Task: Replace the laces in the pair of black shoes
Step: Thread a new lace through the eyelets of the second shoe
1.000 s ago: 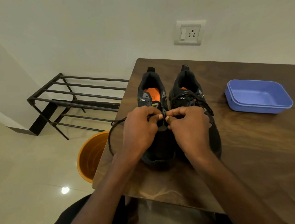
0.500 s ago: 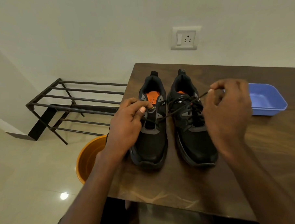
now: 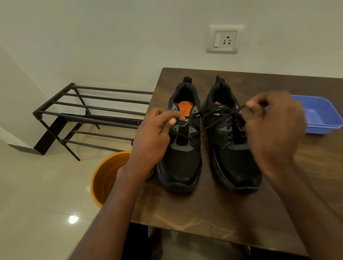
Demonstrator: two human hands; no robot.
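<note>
Lace runs taut from left shoe's lowest eyelets up-right over the laced right shoe to right hand's pinch; left hand pinches the other end beside the tongue.

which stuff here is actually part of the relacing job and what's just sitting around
In use:
left shoe, barely laced
right shoe, laced
black lace, stretched between both hands
left hand
right hand

Just there:
blue tub on the table
orange bucket on the floor
metal rack
wall socket
</note>
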